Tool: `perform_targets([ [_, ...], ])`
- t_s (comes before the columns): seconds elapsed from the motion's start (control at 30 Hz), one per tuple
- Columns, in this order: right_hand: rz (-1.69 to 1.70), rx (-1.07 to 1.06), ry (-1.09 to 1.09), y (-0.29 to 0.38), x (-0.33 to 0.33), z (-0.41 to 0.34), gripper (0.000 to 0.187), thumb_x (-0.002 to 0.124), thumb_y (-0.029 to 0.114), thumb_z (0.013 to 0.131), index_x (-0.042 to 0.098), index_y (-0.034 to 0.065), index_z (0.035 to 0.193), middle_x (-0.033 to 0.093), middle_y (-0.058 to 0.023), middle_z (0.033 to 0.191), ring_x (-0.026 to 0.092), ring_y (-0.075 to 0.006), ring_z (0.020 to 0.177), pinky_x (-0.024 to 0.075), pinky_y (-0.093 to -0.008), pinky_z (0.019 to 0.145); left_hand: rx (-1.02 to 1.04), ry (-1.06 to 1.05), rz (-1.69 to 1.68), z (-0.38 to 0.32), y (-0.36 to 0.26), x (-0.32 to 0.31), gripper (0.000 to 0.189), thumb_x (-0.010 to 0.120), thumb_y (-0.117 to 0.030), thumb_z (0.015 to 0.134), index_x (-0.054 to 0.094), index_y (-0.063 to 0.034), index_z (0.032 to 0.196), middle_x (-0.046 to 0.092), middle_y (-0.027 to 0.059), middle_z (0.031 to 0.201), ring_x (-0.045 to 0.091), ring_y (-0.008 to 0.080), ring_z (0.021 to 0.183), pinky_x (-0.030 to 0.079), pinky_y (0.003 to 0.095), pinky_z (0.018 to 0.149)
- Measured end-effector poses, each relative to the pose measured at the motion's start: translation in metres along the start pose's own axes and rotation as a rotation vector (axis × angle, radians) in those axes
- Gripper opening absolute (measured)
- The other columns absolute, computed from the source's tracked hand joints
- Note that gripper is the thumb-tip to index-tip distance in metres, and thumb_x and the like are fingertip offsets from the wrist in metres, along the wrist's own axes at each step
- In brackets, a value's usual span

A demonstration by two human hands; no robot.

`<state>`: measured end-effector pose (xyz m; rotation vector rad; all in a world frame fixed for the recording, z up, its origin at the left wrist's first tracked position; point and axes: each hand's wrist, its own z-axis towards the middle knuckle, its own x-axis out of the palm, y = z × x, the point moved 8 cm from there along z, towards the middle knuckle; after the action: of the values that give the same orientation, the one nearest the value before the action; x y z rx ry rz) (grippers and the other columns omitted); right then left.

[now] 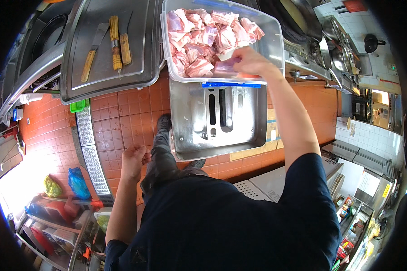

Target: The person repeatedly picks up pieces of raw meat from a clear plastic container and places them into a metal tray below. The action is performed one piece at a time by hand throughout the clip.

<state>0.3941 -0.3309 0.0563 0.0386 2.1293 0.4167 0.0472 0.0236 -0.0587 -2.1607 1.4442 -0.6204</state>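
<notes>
Several pieces of raw meat [203,37] lie in a clear plastic container [274,50] with a blue latch [231,85] at its near side. My right hand [252,61] reaches over the near right part of the container, its fingers pinched on a piece of raw meat [225,66]. Below the container stands a deep stainless steel pan [190,139] with a slotted metal piece [220,111] in it. My left hand [134,162] hangs at my left side above the tiled floor, fingers loosely curled; whether anything is in them cannot be told.
A metal tray [135,76] at the upper left holds a wooden-handled spatula [95,50], a brush [115,44] and a thin wooden-handled tool [124,47]. A metal floor grate [90,145] runs along the red tiles. A wok [298,20] stands at the upper right.
</notes>
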Motion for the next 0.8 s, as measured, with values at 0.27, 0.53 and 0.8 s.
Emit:
perform_targets([
  [0.27, 0.462, -0.04, -0.245, -0.018, -0.05, -0.115, 0.024, 0.067, 0.011, 0.081, 0.069, -0.0049, 0.1, 0.066, -0.0059, 0.078, 0.058, -0.0108, 0.073, 0.0476, -0.0285, 0.065, 0.077, 0.269, 0.117, -0.01, -0.01, 0.068, 0.022, 0.063, -0.021, 0.102, 0.063, -0.0015, 0.113, 0.067, 0.0081, 0.1, 0.066, 0.0152, 0.085, 0.056, 0.0305, 0.08],
  [0.53, 0.487, 0.001, -0.716, -0.03, 0.071, -0.187, 0.014, 0.072, 0.009, 0.083, 0.068, -0.0026, 0.089, 0.068, -0.0158, 0.072, 0.066, -0.0227, 0.063, 0.0537, -0.0344, 0.061, 0.07, 0.312, 0.083, -0.029, -0.008, 0.095, 0.012, 0.063, -0.014, 0.101, 0.064, -0.0019, 0.102, 0.068, 0.0053, 0.093, 0.067, 0.0128, 0.081, 0.057, 0.0276, 0.077],
  [0.8, 0.046, 0.117, -0.523, -0.012, 0.077, -0.171, 0.032, 0.068, 0.034, 0.092, 0.073, 0.0015, 0.091, 0.071, -0.0221, 0.08, 0.07, -0.0413, 0.077, 0.0574, -0.0477, 0.071, 0.03, 0.211, 0.026, -0.022, 0.01, 0.052, 0.014, 0.065, -0.014, 0.1, 0.065, -0.0015, 0.105, 0.069, 0.007, 0.093, 0.068, 0.0141, 0.081, 0.058, 0.0279, 0.075],
])
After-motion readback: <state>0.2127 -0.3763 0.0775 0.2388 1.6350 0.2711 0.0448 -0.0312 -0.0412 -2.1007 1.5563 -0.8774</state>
